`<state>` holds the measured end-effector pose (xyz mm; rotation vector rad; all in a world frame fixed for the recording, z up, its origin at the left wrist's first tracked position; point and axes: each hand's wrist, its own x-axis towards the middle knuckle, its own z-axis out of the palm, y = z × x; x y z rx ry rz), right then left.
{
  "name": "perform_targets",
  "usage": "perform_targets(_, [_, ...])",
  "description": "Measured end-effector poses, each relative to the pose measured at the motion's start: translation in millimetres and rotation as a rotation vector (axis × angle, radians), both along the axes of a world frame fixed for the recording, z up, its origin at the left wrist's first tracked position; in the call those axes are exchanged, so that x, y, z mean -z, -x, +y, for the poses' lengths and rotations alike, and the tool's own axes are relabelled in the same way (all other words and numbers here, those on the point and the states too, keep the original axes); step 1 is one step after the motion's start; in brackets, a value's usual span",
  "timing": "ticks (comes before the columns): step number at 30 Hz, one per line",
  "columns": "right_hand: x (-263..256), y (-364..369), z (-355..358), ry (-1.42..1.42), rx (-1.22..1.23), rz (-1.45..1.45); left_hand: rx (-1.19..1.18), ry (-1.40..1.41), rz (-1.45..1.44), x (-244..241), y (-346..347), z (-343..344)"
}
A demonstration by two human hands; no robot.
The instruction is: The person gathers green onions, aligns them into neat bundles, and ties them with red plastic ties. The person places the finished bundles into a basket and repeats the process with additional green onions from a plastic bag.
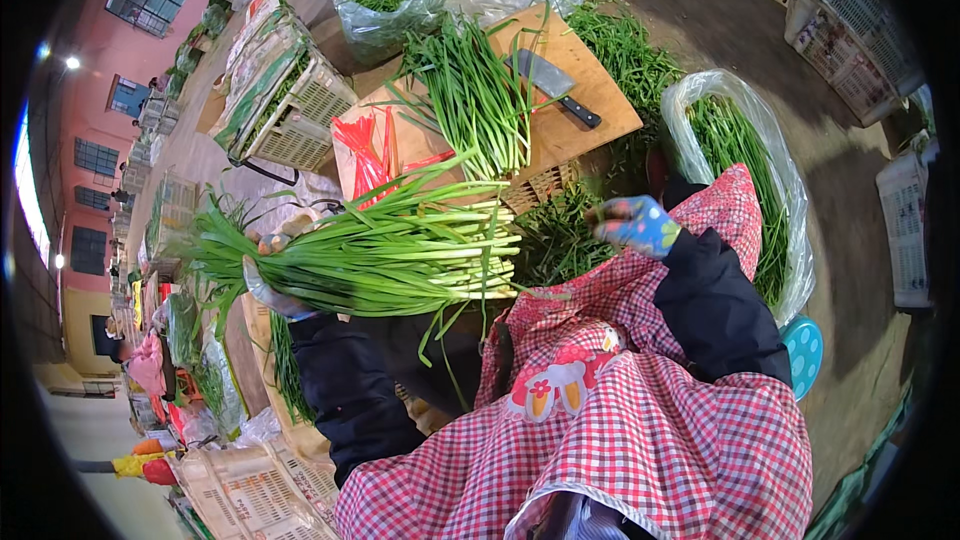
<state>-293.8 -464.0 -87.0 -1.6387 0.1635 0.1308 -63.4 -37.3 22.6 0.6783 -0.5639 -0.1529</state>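
My left hand (281,270), in a glove, is closed around the leafy end of a large bunch of long green garlic chives (390,251); the pale stem ends point right. My right hand (634,225), in a blue patterned glove, is at the right of the stems, apart from them and slightly blurred; no held thing shows in it. Beyond the bunch, a wooden board (611,94) bears a second pile of chives (480,97), a cleaver (551,79) with a black handle, and red plastic ties (367,154) at its left end.
Loose green trimmings (562,232) lie below the board. An open plastic bag of greens (750,187) stands at the right, near a blue dotted stool (802,356). A plastic crate (300,116) stands at the upper left, and another bag of greens (394,0) lies beyond the board.
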Motion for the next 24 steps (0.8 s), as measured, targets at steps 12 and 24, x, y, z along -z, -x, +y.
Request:
perform_targets(12, [-24, -62, 138, -0.343, -0.006, -0.1, 0.041, 0.101, -0.086, -29, 38, -42])
perform_targets(24, [-36, -18, 91, -0.757, 0.043, -0.034, -0.177, 0.24, 0.076, 21, 14, 21])
